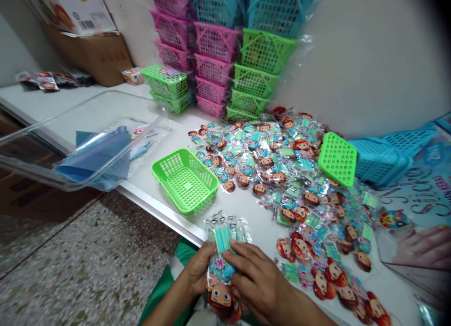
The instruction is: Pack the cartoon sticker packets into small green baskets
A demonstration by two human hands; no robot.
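A bunch of clear plastic packets is held between my two hands at the table's front edge. Each packet has a green-and-blue striped piece and a cartoon head at its lower end, with small metal rings at the top. My left hand grips the bunch from its left side, thumb against it. My right hand is closed on its right side, fingers lying across the front. An open green plastic basket stands on the table just beyond them. To the right spreads a large pile of similar packets.
Stacked pink, blue and green baskets line the wall. A clear plastic bin with blue sheets overhangs the table's left edge. A green basket lid leans by nested blue baskets. Cardboard boxes stand back left.
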